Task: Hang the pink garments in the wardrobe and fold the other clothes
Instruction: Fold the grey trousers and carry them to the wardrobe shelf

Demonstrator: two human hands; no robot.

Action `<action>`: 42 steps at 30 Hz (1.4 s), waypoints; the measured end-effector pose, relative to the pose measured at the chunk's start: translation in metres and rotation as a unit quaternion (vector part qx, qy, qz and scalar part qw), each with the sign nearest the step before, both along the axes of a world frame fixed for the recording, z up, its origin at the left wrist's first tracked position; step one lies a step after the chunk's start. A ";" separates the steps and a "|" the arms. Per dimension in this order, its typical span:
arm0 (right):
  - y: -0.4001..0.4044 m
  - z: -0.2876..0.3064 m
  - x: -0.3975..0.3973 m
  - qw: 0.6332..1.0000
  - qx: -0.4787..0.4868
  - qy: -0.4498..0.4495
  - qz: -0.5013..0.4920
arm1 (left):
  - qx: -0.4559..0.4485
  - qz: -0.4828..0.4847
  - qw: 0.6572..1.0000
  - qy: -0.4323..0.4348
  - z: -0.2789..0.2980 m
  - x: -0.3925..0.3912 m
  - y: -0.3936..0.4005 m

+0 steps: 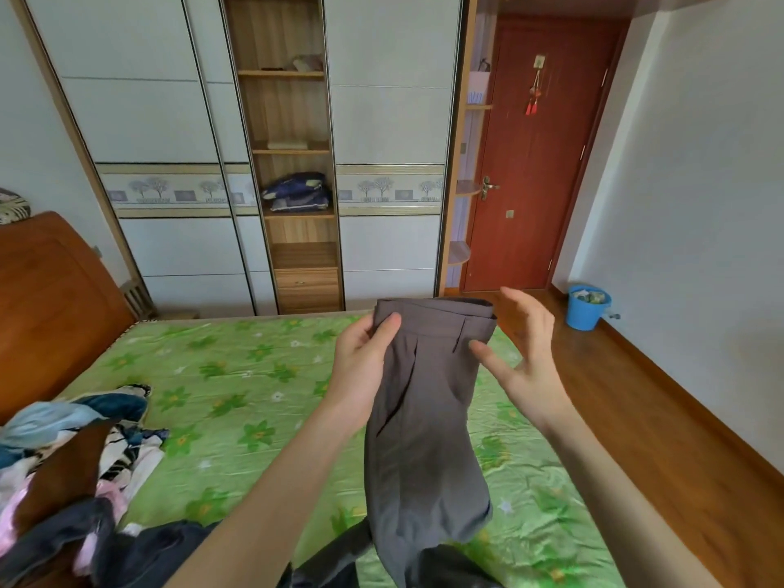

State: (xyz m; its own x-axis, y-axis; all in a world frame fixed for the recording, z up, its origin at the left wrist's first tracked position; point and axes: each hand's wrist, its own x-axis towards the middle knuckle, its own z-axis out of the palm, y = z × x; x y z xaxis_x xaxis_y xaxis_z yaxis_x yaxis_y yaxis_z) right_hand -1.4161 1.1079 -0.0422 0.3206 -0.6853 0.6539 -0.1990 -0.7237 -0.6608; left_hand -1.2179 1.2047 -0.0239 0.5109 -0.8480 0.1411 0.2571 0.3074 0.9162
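Two hands | left hand fingers pinching grey trousers waistband edge | right hand fingers spread beside it

The grey woven trousers run off the bottom edge, so their leg ends cannot be seen, and their waistband hides the fingers of the left hand. The heap of mixed clothes at the left edge of the green floral bedsheet is cut off. The contents of the blue plastic bucket are too small to tell.
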 end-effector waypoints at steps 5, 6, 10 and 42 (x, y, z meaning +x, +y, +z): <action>-0.025 0.040 -0.010 0.984 0.055 0.121 0.116 | -0.006 -0.031 0.998 -0.050 0.024 0.010 0.003; -0.028 0.051 -0.010 0.980 0.061 0.144 0.124 | -0.009 -0.034 0.998 -0.056 0.029 0.012 0.003; -0.039 0.090 -0.009 0.942 0.063 0.301 0.133 | -0.012 -0.046 0.997 -0.052 0.047 0.019 0.003; -0.003 0.197 -0.029 0.941 -0.038 0.271 0.200 | -0.002 -0.020 0.911 -0.413 0.114 0.079 0.031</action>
State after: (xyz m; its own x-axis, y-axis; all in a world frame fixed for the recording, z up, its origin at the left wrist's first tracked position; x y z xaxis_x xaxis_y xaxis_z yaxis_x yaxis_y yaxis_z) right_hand -1.4455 1.1049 0.1546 0.8434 -0.3964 0.3627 -0.1936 -0.8539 -0.4832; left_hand -1.1387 1.2362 0.0905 0.1978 -0.8620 0.4668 -0.5077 0.3173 0.8010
